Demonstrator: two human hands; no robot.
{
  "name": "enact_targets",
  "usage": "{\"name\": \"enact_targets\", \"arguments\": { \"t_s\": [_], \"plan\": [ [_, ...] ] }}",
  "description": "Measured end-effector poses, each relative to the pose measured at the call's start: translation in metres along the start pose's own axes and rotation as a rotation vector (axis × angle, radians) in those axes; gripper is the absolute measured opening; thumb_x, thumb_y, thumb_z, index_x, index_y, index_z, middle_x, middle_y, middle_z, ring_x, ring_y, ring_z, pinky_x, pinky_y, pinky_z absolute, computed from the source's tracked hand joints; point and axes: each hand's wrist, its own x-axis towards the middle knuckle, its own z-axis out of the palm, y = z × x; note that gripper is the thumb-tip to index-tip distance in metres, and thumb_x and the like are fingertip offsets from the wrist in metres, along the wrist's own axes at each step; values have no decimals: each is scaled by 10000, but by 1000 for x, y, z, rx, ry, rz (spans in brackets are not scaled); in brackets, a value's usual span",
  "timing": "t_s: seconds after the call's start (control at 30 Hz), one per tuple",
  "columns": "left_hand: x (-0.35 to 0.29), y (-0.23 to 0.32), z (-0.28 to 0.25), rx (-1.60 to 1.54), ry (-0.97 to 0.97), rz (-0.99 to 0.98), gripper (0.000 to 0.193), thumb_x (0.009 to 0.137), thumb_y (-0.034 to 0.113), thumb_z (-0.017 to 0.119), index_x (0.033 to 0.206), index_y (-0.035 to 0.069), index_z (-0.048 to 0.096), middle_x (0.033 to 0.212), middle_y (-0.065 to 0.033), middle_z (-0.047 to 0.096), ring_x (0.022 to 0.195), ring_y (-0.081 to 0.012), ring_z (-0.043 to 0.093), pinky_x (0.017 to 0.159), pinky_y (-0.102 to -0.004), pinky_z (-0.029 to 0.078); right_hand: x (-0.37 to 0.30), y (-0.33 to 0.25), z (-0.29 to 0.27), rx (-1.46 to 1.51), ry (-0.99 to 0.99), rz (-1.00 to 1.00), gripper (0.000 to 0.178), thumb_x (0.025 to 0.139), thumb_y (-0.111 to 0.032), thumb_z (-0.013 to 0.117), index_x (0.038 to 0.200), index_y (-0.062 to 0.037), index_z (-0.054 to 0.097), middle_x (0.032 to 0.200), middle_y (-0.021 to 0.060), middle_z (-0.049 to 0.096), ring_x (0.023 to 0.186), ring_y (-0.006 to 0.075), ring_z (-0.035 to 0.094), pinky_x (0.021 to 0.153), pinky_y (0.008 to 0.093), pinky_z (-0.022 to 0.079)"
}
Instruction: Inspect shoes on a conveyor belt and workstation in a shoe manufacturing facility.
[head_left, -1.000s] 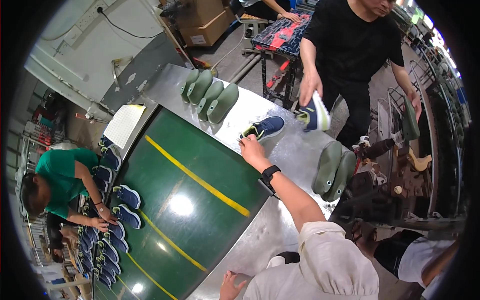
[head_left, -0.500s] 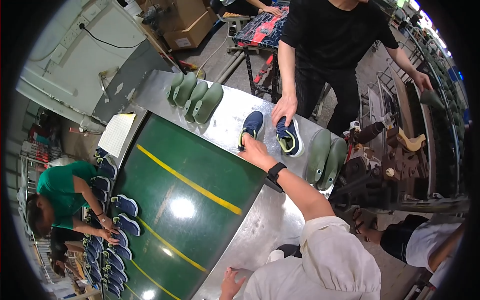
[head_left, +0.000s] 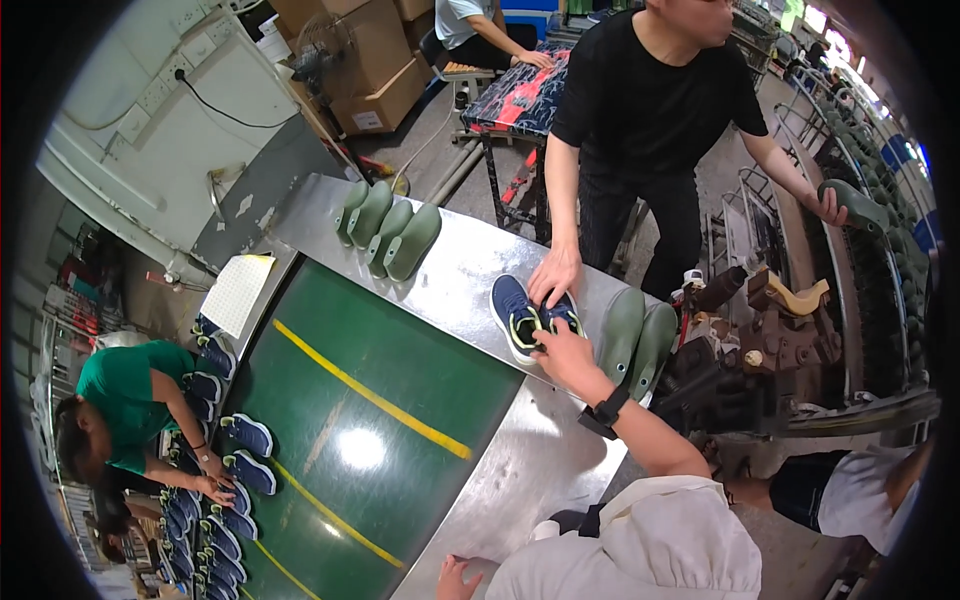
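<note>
My right hand (head_left: 566, 358), a dark band on its wrist, pinches the heel opening of a navy sneaker (head_left: 562, 316). The hand of a person in black (head_left: 558, 272) rests on the same sneaker from the far side. Against its left side stands a second navy sneaker (head_left: 515, 312) with a pale sole and lime lining, heel toward me. My left hand (head_left: 458, 580) is low in the picture over the metal table, its fingers apart and nothing in them; the lower edge cuts it off. Right of the sneakers stand two green shoe lasts (head_left: 638, 340).
Several green lasts (head_left: 392, 235) line the far left of the metal table (head_left: 470, 250). A green conveyor belt (head_left: 365, 400) with yellow lines runs beside it. On the left, a person in green (head_left: 135, 390) handles navy sneakers (head_left: 228, 530). The person in black holds another last (head_left: 858, 205).
My right hand has shifted from the left sneaker to the right one, and the two sneakers now stand close together. The co-worker's other hand has raised a green last.
</note>
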Motion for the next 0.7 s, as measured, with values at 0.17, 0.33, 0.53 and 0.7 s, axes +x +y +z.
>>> {"name": "enact_targets", "arguments": {
  "t_s": [0.17,0.33,0.53,0.7],
  "plan": [
    [-7,16,-8,-94,6,0,442,656,236,679,1061,90,577,1280,-227,362,1186,-358,343,956,-379,332,-17,-7,10,-30,-82,21,375,693,-300,659,1026,-165,551,949,166,518,742,299,585,627,386,485],
    [-10,1,25,-105,188,27,371,676,259,677,986,73,591,1230,-220,411,1146,-345,389,899,-383,383,-22,-4,26,-26,-196,155,519,724,-280,615,1202,-191,432,847,159,593,803,320,589,674,409,470],
    [-9,1,36,-62,238,3,413,665,288,683,984,55,563,1281,-196,367,1159,-392,370,886,-439,399,-3,-6,38,-156,-84,110,251,737,-235,596,955,-120,544,910,165,549,792,325,588,656,427,475],
    [-10,-3,45,9,344,15,327,714,251,625,974,61,567,1287,-184,358,1167,-359,373,888,-414,410,-2,1,18,-135,19,30,317,715,-261,617,977,-87,581,994,195,528,795,356,576,720,421,467]
  ]
}}
